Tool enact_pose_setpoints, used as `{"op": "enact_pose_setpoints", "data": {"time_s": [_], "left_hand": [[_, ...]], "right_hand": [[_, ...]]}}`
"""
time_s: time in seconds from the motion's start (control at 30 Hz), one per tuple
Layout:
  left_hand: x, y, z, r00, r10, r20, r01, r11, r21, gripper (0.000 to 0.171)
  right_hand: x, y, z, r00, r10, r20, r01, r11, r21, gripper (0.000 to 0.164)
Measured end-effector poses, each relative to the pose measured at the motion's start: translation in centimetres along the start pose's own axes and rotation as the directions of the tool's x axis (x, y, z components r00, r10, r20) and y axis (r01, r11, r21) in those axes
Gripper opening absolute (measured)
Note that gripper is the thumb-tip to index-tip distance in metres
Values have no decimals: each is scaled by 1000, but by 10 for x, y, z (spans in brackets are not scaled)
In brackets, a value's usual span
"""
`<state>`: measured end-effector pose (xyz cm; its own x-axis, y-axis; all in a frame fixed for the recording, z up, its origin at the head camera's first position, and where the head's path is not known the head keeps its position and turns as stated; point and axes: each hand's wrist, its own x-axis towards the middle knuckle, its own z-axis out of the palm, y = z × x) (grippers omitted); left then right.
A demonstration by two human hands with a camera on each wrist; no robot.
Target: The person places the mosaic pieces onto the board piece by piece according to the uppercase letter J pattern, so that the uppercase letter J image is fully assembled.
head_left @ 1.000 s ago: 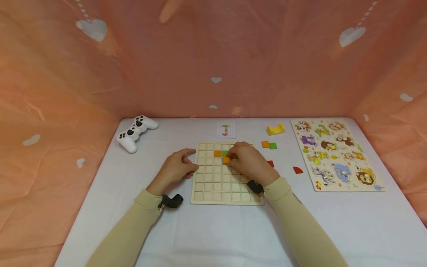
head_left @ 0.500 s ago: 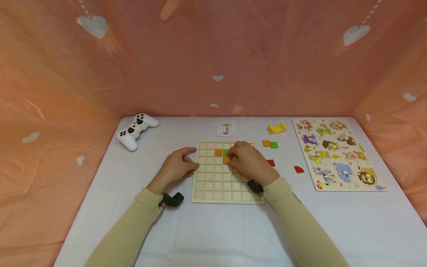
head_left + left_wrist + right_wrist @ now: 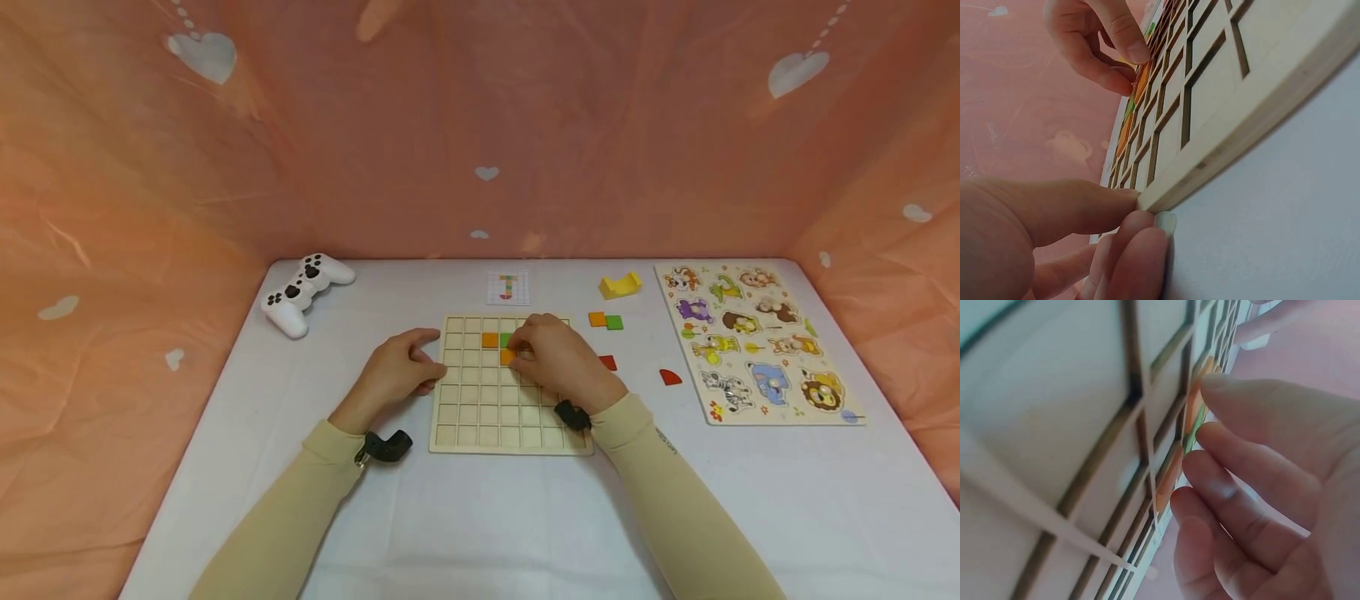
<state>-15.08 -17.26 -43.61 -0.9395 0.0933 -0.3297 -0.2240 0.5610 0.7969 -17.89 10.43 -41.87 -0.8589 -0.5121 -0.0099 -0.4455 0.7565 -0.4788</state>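
A wooden grid board (image 3: 468, 417) lies on the white table before me. Along its left edge, my left hand (image 3: 397, 367) grips the rim between thumb (image 3: 1085, 203) and fingers. My right hand (image 3: 562, 358) reaches over the upper part of the board, pinching an orange tile (image 3: 507, 357) in a cell with thumb and forefinger. Directly above that tile is a green tile (image 3: 506, 340), partly covered by the fingers. One orange tile (image 3: 490, 340) sits to the green one's left. The right wrist view shows another orange tile (image 3: 1170, 481) beyond the green, under the hand.
Behind the board lies a pattern card (image 3: 507, 287). To its right are a yellow arch piece (image 3: 620, 286), loose orange (image 3: 596, 319) and green (image 3: 614, 322) tiles, and red pieces (image 3: 671, 377). An animal puzzle (image 3: 757, 350) lies far right, a white game controller (image 3: 306, 292) far left.
The head view shifts slightly. Both hands keep their places at the board, and the right fingers stay on the orange tile.
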Motion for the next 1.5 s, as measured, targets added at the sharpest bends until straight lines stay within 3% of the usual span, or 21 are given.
{"op": "enact_pose_setpoints", "data": {"time_s": [0.23, 0.4, 0.6, 0.87, 1.03, 1.5], "left_hand": [[0, -1, -1, 1000, -6, 1, 6, 1000, -5, 67], [0, -2, -3, 1000, -10, -3, 10, 1000, -19, 67], [0, -6, -2, 1000, -10, -1, 10, 1000, -28, 67], [-2, -8, -6, 1000, -16, -10, 16, 999, -43, 67], [-3, -9, -8, 1000, -21, -5, 21, 999, -43, 68], [-5, -12, -5, 1000, -21, -8, 21, 998, -60, 67]], "right_hand": [[1, 10, -6, 1000, 14, -15, -14, 999, 30, 21], [-4, 25, -18, 994, 93, -49, -87, 991, 105, 25], [-17, 52, -34, 976, 198, -91, -186, 975, 124, 29], [-32, 79, -50, 938, 340, -75, -326, 934, 149, 33], [-35, 89, -56, 931, 355, -92, -341, 930, 134, 37], [-35, 101, -51, 932, 361, -36, -356, 929, 98, 39]]}}
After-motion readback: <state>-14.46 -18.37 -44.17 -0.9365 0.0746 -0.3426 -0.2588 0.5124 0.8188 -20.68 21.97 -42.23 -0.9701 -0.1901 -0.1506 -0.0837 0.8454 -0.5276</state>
